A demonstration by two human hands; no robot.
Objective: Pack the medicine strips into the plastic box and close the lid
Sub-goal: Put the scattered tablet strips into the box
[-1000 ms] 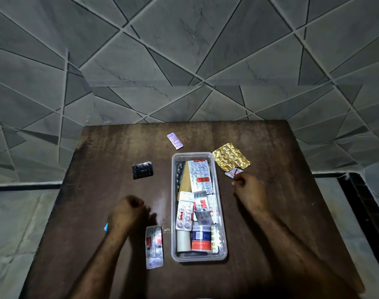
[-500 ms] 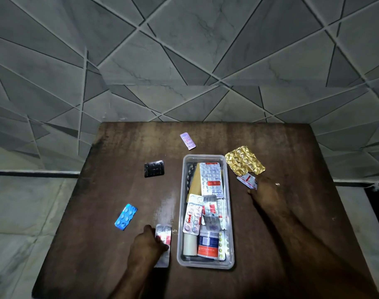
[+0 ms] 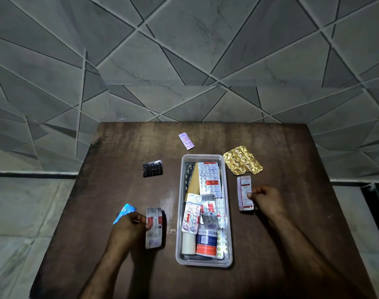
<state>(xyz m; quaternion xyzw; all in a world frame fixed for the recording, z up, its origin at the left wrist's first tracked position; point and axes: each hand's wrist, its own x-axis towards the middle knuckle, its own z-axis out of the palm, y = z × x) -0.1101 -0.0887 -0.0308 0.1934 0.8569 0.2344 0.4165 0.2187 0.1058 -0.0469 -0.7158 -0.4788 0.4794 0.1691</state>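
Observation:
A clear plastic box [image 3: 180, 212] stands open in the middle of the dark wooden table, holding several medicine strips and a small carton. My left hand [image 3: 128, 231] grips a silver strip with a red band [image 3: 154, 228] left of the box, and a blue strip [image 3: 123, 212] sticks out behind its fingers. My right hand [image 3: 267, 203] pinches a white strip with red lines [image 3: 244, 190] right of the box. Loose on the table lie a gold foil strip [image 3: 241, 160], a black strip [image 3: 153, 168] and a pink strip [image 3: 186, 140]. No lid is in view.
The table [image 3: 292, 234] stands against a grey tiled wall [image 3: 184, 61]. Its left and right edges drop to a tiled floor [image 3: 18, 212]. Bare wood shows around the box, widest at the front and far right.
My left hand has lifted the silver strip and gathered the blue strip behind it. My right hand has picked up the white strip with red lines and drawn it nearer, away from the gold foil.

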